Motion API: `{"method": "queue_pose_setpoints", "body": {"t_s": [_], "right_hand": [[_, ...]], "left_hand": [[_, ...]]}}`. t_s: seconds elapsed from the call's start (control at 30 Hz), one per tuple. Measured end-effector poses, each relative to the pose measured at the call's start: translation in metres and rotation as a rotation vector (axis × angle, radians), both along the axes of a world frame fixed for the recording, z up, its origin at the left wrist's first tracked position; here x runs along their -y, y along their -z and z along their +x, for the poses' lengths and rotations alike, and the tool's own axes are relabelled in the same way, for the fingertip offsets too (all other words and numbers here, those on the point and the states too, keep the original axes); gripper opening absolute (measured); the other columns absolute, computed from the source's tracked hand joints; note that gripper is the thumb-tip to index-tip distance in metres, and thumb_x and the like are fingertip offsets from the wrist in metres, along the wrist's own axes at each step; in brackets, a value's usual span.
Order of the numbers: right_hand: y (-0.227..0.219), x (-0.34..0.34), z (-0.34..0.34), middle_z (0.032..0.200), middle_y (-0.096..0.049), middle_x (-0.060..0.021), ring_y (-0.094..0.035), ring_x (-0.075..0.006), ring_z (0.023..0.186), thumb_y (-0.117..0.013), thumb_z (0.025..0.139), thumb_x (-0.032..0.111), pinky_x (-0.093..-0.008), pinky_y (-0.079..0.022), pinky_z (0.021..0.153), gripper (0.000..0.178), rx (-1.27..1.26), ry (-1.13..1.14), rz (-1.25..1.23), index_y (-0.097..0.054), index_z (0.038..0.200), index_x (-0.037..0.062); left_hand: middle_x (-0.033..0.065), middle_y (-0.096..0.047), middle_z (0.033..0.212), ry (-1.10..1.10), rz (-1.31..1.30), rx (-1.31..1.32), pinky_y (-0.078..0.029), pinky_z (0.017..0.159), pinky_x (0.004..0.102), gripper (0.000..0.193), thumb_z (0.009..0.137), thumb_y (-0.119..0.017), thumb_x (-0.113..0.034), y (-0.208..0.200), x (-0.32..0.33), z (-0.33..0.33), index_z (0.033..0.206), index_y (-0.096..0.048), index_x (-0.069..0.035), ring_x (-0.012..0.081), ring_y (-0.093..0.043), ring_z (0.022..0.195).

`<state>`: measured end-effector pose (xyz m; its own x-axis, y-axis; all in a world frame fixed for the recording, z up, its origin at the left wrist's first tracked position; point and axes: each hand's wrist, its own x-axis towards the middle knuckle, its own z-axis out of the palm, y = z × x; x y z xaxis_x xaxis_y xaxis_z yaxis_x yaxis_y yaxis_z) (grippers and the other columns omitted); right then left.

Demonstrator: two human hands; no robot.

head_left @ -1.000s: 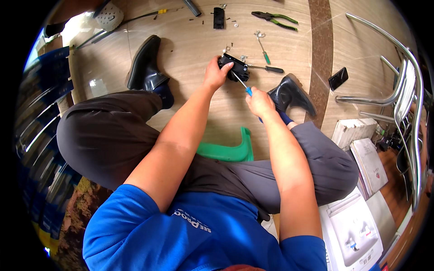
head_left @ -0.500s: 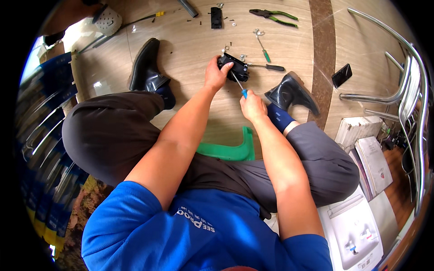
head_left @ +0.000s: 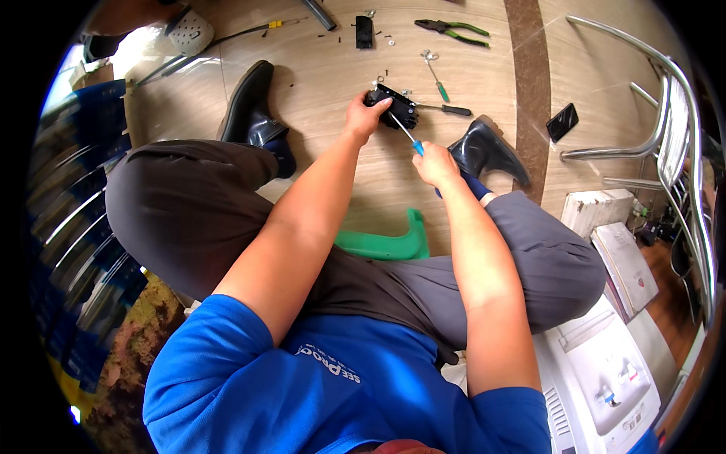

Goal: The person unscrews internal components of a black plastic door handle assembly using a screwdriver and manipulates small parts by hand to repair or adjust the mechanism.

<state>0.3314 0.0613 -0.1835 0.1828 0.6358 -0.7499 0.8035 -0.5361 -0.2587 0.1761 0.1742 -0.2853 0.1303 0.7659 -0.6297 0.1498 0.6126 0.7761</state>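
Observation:
My left hand (head_left: 367,119) is closed around the left side of a black mechanical part (head_left: 401,112), its thumb lying across the top. The part's exact kind is unclear. In my right hand (head_left: 436,165) is a screwdriver (head_left: 417,145) with a blue handle and a thin metal shaft. The shaft slants up and left, its tip at the near side of the black part. Beyond the part lie small metal pieces and screws. To its right a screwdriver with a black handle (head_left: 456,110) rests on the floor, and farther off one with a green handle (head_left: 442,92).
Green-handled pliers (head_left: 454,32) and a flat black piece (head_left: 364,32) lie at the far side. A phone (head_left: 562,123) and a metal chair frame (head_left: 665,113) are on the right. My boots (head_left: 490,151) flank the work; a green stool (head_left: 386,246) is beneath me. Another person's foot in a white clog (head_left: 190,32) is far left.
My right hand and the blue screwdriver have shifted slightly right and nearer to me, with more shaft showing. The left hand keeps its hold on the black part.

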Motion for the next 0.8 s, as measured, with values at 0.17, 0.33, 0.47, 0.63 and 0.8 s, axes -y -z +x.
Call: {"method": "queue_pose_setpoints", "body": {"t_s": [0.17, 0.33, 0.47, 0.63, 0.8], "right_hand": [[-0.043, -0.004, 0.017, 0.102, -0.069, -0.0259, -0.066, -0.0398, 0.100, -0.063, 0.082, 0.025, -0.0477, -0.053, 0.088, 0.024, -0.072, 0.015, -0.148, -0.069, 0.093, 0.0035], [-0.135, -0.024, 0.061, 0.075, -0.068, -0.0166, -0.067, -0.0237, 0.069, -0.072, 0.081, 0.023, -0.0373, -0.053, 0.068, 0.024, -0.012, 0.153, 0.292, -0.067, 0.086, -0.0002], [-0.229, -0.040, 0.079, 0.076, -0.068, -0.0051, -0.062, -0.0114, 0.071, -0.076, 0.083, 0.025, -0.0300, -0.050, 0.068, 0.031, -0.057, 0.279, 0.568, -0.072, 0.104, 0.0010], [-0.285, -0.040, 0.074, 0.087, -0.067, -0.0017, -0.059, -0.0091, 0.072, -0.078, 0.087, 0.024, -0.0277, -0.051, 0.071, 0.053, -0.252, 0.222, 0.741, -0.061, 0.132, 0.0001], [-0.309, -0.036, 0.025, 0.080, -0.061, 0.0008, -0.055, -0.0063, 0.062, -0.074, 0.091, 0.021, -0.0214, -0.045, 0.052, 0.059, -0.518, 0.287, 0.691, -0.051, 0.142, 0.0018]], "left_hand": [[0.0145, -0.066, 0.112, -0.157, -0.214, 0.272, -0.061, 0.077, 0.0392, 0.056, 0.090, -0.075, -0.028, -0.012, -0.009, -0.013, 0.128, -0.053, 0.006, 0.0234, -0.067, 0.094], [0.0131, -0.065, 0.110, -0.132, -0.238, 0.458, -0.062, 0.081, 0.0399, 0.045, 0.096, -0.067, -0.034, -0.080, -0.038, 0.007, 0.117, -0.056, 0.004, 0.0238, -0.068, 0.096], [0.0099, -0.068, 0.100, -0.094, -0.138, 0.599, -0.061, 0.072, 0.0346, 0.044, 0.092, -0.072, -0.035, -0.160, -0.048, 0.028, 0.112, -0.061, 0.002, 0.0194, -0.068, 0.086], [0.0080, -0.069, 0.093, -0.092, -0.001, 0.665, -0.060, 0.066, 0.0302, 0.041, 0.090, -0.074, -0.035, -0.256, -0.033, 0.031, 0.108, -0.065, 0.002, 0.0154, -0.067, 0.078], [0.0078, -0.068, 0.095, -0.091, -0.001, 0.625, -0.059, 0.070, 0.0305, 0.042, 0.091, -0.073, -0.035, -0.325, -0.009, 0.002, 0.108, -0.064, 0.003, 0.0154, -0.067, 0.081]]}}
